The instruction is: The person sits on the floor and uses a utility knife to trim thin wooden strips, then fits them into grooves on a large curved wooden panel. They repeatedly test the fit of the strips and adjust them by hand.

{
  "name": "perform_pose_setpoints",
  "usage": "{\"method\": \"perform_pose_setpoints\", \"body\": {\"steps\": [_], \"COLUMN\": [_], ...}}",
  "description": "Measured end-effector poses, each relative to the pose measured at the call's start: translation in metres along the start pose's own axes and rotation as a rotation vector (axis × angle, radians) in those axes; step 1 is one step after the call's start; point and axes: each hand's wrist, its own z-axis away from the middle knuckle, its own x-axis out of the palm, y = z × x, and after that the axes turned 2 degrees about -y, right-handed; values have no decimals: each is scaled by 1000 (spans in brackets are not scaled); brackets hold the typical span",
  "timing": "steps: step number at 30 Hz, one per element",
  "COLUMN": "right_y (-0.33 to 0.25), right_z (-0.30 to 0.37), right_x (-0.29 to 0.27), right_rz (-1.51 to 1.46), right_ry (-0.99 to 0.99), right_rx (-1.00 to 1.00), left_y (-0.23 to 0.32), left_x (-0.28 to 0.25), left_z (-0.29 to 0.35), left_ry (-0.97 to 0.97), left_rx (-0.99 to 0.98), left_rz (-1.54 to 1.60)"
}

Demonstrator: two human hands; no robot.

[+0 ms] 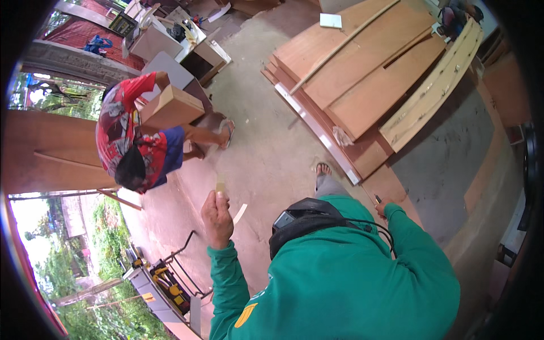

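My left hand [216, 221] is raised in front of me, its fingers pinching a short, thin yellowish strip [221, 185] that sticks up above the fingertips. Just right of that hand is a pale curved strip [241, 213]; whether it joins the held piece or lies on the floor, I cannot tell. My right hand [387, 208] is down at my right side, closed round a small dark pen-like thing [378, 199] whose tip shows. Its other fingers are partly hidden. Both forearms are in green sleeves.
Stacked brown wood panels [362, 62] lie ahead to the right, with a knotty plank [433, 88] along them. At left, a person in a red shirt [122, 116] bends beside a wooden box [173, 107]. A yellow-and-black machine [170, 286] stands at lower left; cluttered furniture [187, 48] stands at the back.
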Motion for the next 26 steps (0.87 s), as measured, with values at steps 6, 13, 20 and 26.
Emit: {"method": "perform_pose_setpoints", "body": {"steps": [6,13,20,26], "right_y": [-207,-403,-508,-553], "right_z": [-42,-67,-28,-49], "right_x": [-88,-158,-113,-83], "right_rz": [87,8,-131,78], "right_ry": [334,262,132,-107], "right_rx": [-413,-411,-339,-34], "left_y": [21,26,53,91], "left_x": [-40,-82,-119,-111], "left_z": [-121,-277,-448,-608], "left_ry": [91,89,-27,-78], "left_rx": [34,14,163,278], "left_rz": [256,501,585,586]}}
